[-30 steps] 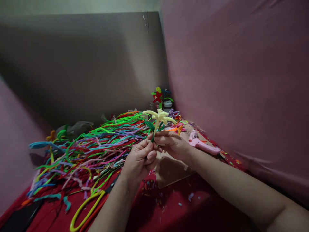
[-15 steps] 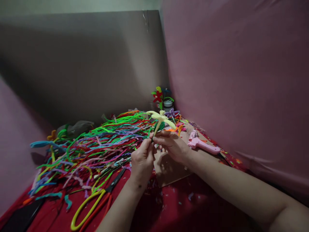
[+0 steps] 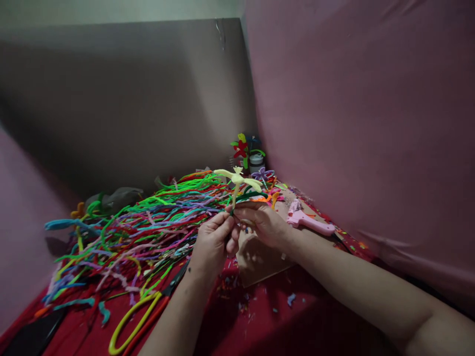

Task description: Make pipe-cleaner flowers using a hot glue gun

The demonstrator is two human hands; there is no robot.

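Note:
A pale yellow pipe-cleaner flower stands upright above my fingertips, its petals spread and its stem running down between my hands. My left hand pinches the lower stem between thumb and fingers. Close against it, my right hand is closed on a dark green pipe cleaner where it meets the flower's stem. The exact fingertip contact is partly hidden.
Many coloured pipe cleaners are heaped on the left. Scissors with yellow and red handles lie nearer. A pink glue gun rests on a brown board at right. Made flowers stand behind by a lidded jar.
The yellow flower has turned and shifted slightly left between my hands. The green piece now extends to the right instead of sitting bunched behind the stem. My left hand has moved a little left.

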